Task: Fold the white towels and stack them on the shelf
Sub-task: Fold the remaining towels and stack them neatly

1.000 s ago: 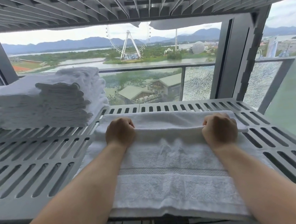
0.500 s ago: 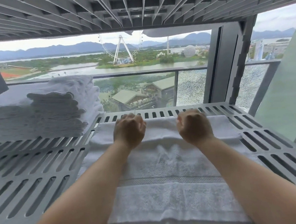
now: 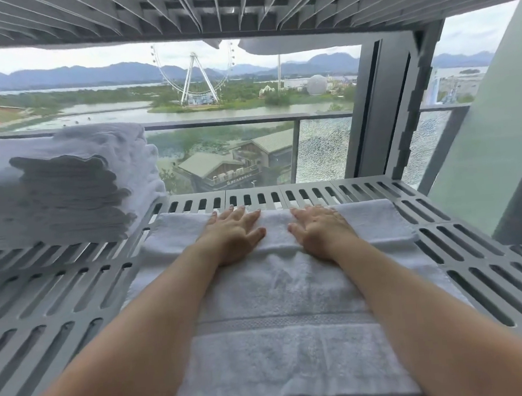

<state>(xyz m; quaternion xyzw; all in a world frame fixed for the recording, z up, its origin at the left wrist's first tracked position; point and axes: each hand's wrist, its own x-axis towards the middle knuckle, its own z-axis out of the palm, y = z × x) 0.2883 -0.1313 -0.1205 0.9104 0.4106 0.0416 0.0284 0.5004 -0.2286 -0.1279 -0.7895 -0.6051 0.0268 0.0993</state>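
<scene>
So the white towel (image 3: 290,288) is spread flat on the slotted grey shelf (image 3: 60,304), far edge folded over. Left hand (image 3: 233,238) and right hand (image 3: 319,229) both lie flat on that fold, fingers straight, gripping nothing. A stack of folded towels (image 3: 64,187) sits back-left, another shelf (image 3: 240,7) close overhead.

window (image 3: 98,94) spans the rear wall. dark frame post (image 3: 380,109) stands right of centre. railing (image 3: 217,122) with glass panels runs outside. beyond: ferris wheel (image 3: 194,75), river (image 3: 108,115), mountains (image 3: 59,77), green-roofed building (image 3: 220,166). light: overcast daylight.
</scene>
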